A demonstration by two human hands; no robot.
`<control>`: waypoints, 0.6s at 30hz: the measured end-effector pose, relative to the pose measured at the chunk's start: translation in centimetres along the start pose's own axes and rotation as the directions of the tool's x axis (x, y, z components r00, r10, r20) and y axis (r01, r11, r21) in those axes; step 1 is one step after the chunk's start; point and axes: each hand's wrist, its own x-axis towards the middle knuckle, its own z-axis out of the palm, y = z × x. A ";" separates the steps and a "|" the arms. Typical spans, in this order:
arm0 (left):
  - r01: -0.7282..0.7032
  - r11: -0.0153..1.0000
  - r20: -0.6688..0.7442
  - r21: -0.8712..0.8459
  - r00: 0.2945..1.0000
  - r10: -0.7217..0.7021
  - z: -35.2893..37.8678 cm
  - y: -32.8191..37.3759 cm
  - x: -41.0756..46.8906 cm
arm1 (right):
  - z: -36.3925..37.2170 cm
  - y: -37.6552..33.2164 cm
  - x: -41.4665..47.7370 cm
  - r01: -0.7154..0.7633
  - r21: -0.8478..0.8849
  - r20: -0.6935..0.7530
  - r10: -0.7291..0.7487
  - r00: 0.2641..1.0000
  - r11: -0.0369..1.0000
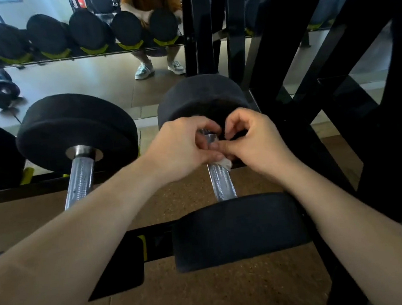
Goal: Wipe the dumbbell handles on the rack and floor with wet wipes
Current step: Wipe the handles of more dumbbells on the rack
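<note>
We take the step in hand to be wiping the knurled handle [222,183] of the dumbbell [240,229]. It lies on the lowest rail of the rack [280,48], just right of centre, running from 12 toward 6 o'clock. To do this well we would wrap the wet wipe [225,162] fully round the bar. We would then twist as we draw it toward the near head at 6 o'clock, pressing into the knurling, where grime is likely to lodge. The bare stretch of bar below the hands looks not yet covered. We would also work right up to the far head at 12 o'clock, where bar meets rubber.

Our left hand [182,149] curls over the handle from 9 o'clock, its thumb pressing on the wipe. Our right hand [257,145] comes in from 3 o'clock with fingers bent, thumb and forefinger pinching the same wipe. Only a white corner of the wipe shows beneath the thumbs, which touch each other. A neighbouring dumbbell [76,129] rests at 9 o'clock, with neither hand on it.
</note>
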 end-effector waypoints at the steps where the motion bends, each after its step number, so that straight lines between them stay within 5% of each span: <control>1: -0.016 1.000 -0.001 0.025 1.000 0.016 -0.1 -0.2 0.0 | 0.1 0.1 -0.2 0.046 -0.057 -0.024 -0.047 0.999 0.997; 3: -0.116 0.977 -0.028 0.179 0.992 0.123 -0.9 -0.5 -0.1 | -0.5 -0.6 -0.7 0.135 -0.186 0.091 -0.120 0.989 0.973; 6: -0.231 0.891 -0.247 0.391 0.906 0.343 -2.7 -1.3 0.4 | -1.1 -1.6 -1.0 0.238 -0.372 0.314 -0.120 0.942 0.897; 12: -0.159 0.921 -0.353 0.357 0.889 0.290 -3.3 -2.1 1.7 | 0.1 -1.1 0.8 0.202 -0.323 0.081 -0.185 0.979 0.925; 16: -0.198 0.924 -0.353 0.327 0.882 0.313 -3.5 -2.5 1.2 | -1.9 -1.4 -1.4 0.189 -0.297 0.322 -0.088 0.943 0.936; 18: -0.183 0.925 -0.363 0.332 0.881 0.305 -3.4 -2.6 1.2 | -1.5 -1.6 -1.4 0.234 -0.327 0.315 -0.128 0.941 0.916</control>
